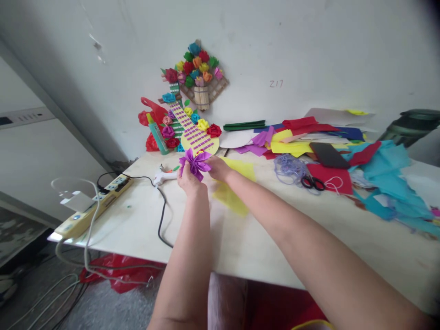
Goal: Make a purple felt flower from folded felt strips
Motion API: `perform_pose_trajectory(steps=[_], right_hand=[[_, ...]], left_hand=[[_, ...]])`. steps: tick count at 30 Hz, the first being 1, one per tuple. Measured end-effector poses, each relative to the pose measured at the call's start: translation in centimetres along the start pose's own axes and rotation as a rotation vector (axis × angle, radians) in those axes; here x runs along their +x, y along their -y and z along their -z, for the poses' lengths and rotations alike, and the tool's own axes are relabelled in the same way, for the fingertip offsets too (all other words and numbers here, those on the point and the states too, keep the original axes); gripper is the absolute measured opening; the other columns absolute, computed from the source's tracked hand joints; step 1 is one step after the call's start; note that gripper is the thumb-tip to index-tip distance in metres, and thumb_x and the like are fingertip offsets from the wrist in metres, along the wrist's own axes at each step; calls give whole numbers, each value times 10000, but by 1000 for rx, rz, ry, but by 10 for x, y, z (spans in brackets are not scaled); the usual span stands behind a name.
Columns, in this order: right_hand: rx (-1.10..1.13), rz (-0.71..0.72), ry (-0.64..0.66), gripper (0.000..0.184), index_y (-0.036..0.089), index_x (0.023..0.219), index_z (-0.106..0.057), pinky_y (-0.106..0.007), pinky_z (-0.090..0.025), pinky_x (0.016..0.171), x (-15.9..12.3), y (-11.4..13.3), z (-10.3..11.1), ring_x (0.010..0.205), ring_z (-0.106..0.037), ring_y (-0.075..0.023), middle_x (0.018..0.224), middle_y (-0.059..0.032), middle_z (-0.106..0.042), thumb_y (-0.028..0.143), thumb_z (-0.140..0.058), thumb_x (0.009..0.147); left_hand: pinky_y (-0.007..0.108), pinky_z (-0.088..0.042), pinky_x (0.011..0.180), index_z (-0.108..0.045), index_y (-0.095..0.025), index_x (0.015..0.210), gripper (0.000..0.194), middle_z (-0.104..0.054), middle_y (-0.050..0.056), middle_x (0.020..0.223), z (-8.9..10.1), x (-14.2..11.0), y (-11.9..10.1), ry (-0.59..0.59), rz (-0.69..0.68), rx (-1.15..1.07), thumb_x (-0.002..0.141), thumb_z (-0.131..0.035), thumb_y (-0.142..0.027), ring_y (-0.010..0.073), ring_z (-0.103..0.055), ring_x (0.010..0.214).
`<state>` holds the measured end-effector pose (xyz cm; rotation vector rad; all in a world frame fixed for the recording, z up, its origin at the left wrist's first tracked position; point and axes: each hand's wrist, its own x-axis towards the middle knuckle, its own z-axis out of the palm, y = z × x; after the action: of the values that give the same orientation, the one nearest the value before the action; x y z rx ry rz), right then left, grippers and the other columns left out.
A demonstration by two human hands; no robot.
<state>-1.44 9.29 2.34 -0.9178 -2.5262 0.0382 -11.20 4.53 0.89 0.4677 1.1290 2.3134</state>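
Note:
Over the table I have a purple paper flower [195, 165] with pointed petals spread out. My left hand [189, 180] is closed on it from below and the left, thumb against the petals. At the flower's right edge, my right hand [219, 168] has its fingers closed together at a petal tip; the fingertips are partly hidden. A yellow translucent sheet [237, 188] lies flat beneath my right forearm. Just left of my left hand rests a white glue gun [165, 176]. Behind the flower leans a guitar-shaped craft [199, 137] trimmed with paper flowers.
A power strip [96, 201] with cables runs along the left edge, beside a green bottle [158, 135]. To the right are black scissors [312, 183], tangled lilac string [290, 169], a dark flat object [329, 156] and coloured sheets [295, 146]. A flower basket craft [201, 97] is against the wall.

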Motion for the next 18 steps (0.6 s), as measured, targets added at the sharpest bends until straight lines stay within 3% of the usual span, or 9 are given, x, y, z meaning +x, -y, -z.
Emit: perform_pose_trajectory(steps=[2, 5, 8, 11, 14, 18], right_hand=[[-50, -151, -39, 338, 155, 1067, -638, -302, -448, 903, -1, -5, 8, 1023, -615, -195, 1078, -98, -682, 48, -399, 853], [82, -280, -297, 332, 159, 1110, -596, -273, -449, 885, -4, -13, 21, 1008, -622, -175, 1099, -89, -669, 146, -327, 916], [335, -388, -542, 319, 179, 1097, -566, -245, -469, 844, -14, -24, 39, 931, -647, -135, 1054, -65, -671, 211, -294, 933], [625, -541, -795, 255, 199, 1081, -527, -254, -499, 798, -33, -38, 57, 841, -660, -110, 1047, -58, -659, 260, -338, 920], [924, -674, -1030, 159, 209, 1015, -484, -236, -525, 712, -65, -52, 74, 712, -653, -82, 925, -24, -664, 246, -389, 892], [1233, -754, -1160, 43, 211, 845, -443, -226, -542, 665, -116, -65, 88, 627, -634, -81, 733, 19, -644, 200, -481, 829]], left_hand=[[225, -429, 631, -483, -214, 763, 226, -544, -27, 716, 0, -1, -1, -6, 20, -12, 637, -608, -354, 121, -578, 750], [216, -418, 599, -501, -214, 774, 225, -558, -34, 715, -2, -4, 0, 0, 48, -46, 633, -623, -340, 104, -570, 693], [216, -410, 579, -526, -210, 755, 189, -585, -30, 695, -4, -7, 1, 85, 53, -21, 663, -624, -343, 105, -567, 668], [226, -428, 603, -561, -204, 735, 188, -615, -21, 679, -8, -16, 0, 209, 72, -22, 672, -658, -352, 114, -584, 680], [231, -458, 639, -607, -190, 761, 235, -638, -15, 692, -13, -31, 0, 410, 245, -92, 601, -742, -298, 109, -606, 670], [240, -476, 615, -632, -160, 767, 278, -657, 15, 708, -22, -53, 5, 732, 520, -54, 551, -792, -228, 124, -621, 654]])
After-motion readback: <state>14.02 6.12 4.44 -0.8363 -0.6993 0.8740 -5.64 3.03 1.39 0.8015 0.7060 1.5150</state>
